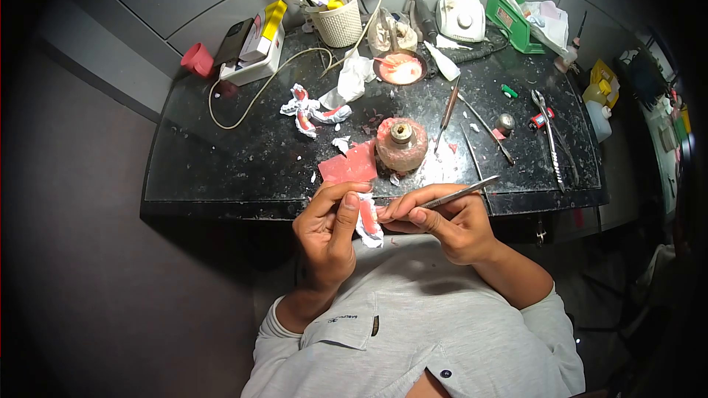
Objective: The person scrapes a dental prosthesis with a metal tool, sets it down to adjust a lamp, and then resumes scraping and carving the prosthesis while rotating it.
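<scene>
Just in front of the bench edge, my left hand (328, 232) is closed on a small white plaster cast (369, 237) with a strip of red-pink wax (369, 214) along it. My right hand (453, 225) is closed around a metal wax knife (464, 190), whose flat end points up and right. The right fingertips reach the cast's right side; the knife's other end is hidden by them. Behind my left fingers lies a pink wax sheet (349, 164). A spirit burner (402, 149) crusted with wax stands just beyond both hands; no flame shows.
On the black bench (243, 155), several wax-marked plaster pieces (306, 112) lie left of centre. A pan of melted pink wax (400, 68) sits behind the burner. Thin metal tools (476, 151) and a long twisted-handle tool (551, 144) lie right. A cable (276, 85) loops across the left side.
</scene>
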A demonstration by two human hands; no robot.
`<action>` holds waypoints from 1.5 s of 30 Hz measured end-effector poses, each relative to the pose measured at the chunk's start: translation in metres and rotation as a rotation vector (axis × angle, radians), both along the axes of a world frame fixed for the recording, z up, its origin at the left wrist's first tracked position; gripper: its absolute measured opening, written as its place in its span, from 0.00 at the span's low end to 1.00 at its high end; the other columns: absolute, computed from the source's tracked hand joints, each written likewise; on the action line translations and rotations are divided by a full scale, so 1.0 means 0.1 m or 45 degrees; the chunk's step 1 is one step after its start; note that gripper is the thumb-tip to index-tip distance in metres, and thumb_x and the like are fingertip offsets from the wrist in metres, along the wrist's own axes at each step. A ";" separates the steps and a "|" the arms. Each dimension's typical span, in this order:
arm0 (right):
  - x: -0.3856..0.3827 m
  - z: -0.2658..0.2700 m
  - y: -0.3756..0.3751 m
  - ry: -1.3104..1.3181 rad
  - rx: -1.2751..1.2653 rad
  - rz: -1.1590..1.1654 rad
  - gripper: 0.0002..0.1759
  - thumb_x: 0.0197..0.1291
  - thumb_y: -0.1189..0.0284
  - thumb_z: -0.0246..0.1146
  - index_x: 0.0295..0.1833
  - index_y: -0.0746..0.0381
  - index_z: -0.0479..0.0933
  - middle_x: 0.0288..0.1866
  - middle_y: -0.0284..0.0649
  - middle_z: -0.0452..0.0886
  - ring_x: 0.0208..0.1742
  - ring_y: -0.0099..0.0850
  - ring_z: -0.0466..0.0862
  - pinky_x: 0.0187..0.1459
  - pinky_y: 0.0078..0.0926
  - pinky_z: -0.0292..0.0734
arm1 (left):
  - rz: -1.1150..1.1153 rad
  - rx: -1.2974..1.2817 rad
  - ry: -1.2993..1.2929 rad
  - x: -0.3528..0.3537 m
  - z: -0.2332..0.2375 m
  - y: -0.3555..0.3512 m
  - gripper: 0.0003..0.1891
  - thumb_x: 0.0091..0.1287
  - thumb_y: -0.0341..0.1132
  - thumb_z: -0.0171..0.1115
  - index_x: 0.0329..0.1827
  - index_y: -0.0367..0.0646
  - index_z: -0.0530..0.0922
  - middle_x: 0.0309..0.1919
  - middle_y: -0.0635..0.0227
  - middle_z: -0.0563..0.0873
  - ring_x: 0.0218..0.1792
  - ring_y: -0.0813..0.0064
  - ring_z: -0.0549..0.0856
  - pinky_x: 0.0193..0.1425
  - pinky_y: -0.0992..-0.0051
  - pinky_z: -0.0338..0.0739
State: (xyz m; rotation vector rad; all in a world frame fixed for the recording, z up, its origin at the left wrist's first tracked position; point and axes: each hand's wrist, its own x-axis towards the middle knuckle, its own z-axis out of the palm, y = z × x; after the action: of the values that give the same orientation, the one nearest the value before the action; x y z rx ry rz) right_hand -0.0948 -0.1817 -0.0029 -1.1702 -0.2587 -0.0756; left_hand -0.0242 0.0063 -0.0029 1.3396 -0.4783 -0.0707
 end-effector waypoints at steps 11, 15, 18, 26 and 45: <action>0.00 0.10 -0.07 0.139 0.247 -0.008 0.12 0.76 0.75 0.60 0.53 0.75 0.78 0.53 0.53 0.87 0.58 0.41 0.88 0.63 0.38 0.86 | -0.070 -0.037 0.013 0.07 -0.12 0.06 0.11 0.81 0.31 0.56 0.54 0.30 0.81 0.36 0.62 0.87 0.33 0.80 0.86 0.39 0.81 0.80; 0.05 0.03 -0.19 -0.269 -0.045 -0.270 0.11 0.77 0.74 0.60 0.51 0.73 0.78 0.49 0.53 0.88 0.56 0.39 0.89 0.60 0.36 0.87 | -0.294 -0.236 0.274 0.07 -0.06 0.05 0.13 0.81 0.31 0.55 0.60 0.29 0.77 0.35 0.58 0.87 0.34 0.74 0.87 0.40 0.76 0.86; -0.01 0.08 -0.19 -0.331 -0.064 -0.475 0.10 0.79 0.73 0.57 0.47 0.71 0.75 0.42 0.52 0.89 0.47 0.37 0.92 0.52 0.33 0.89 | -0.303 -0.205 0.283 0.08 -0.05 0.00 0.15 0.81 0.29 0.54 0.64 0.28 0.73 0.39 0.53 0.87 0.39 0.68 0.90 0.42 0.71 0.90; -0.06 0.18 -0.13 -0.517 -0.721 -0.644 0.10 0.69 0.82 0.66 0.54 0.70 0.81 0.50 0.52 0.89 0.52 0.41 0.91 0.52 0.32 0.88 | -0.302 -0.271 0.039 0.02 -0.03 -0.04 0.15 0.75 0.18 0.58 0.63 0.30 0.71 0.50 0.51 0.85 0.52 0.66 0.89 0.60 0.71 0.85; 0.00 0.14 0.06 -0.983 -1.129 -0.647 0.16 0.58 0.83 0.71 0.52 0.76 0.81 0.51 0.58 0.85 0.51 0.49 0.90 0.47 0.35 0.89 | 0.034 -0.087 -0.357 -0.08 -0.09 -0.04 0.15 0.70 0.17 0.64 0.54 0.32 0.70 0.48 0.62 0.74 0.45 0.81 0.82 0.48 0.82 0.80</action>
State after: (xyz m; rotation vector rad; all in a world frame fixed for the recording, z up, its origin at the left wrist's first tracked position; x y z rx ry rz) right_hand -0.0944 -0.1756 0.0107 -2.0383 -0.7118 -0.9498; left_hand -0.0324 0.0026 -0.0115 1.2942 -0.6929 0.1563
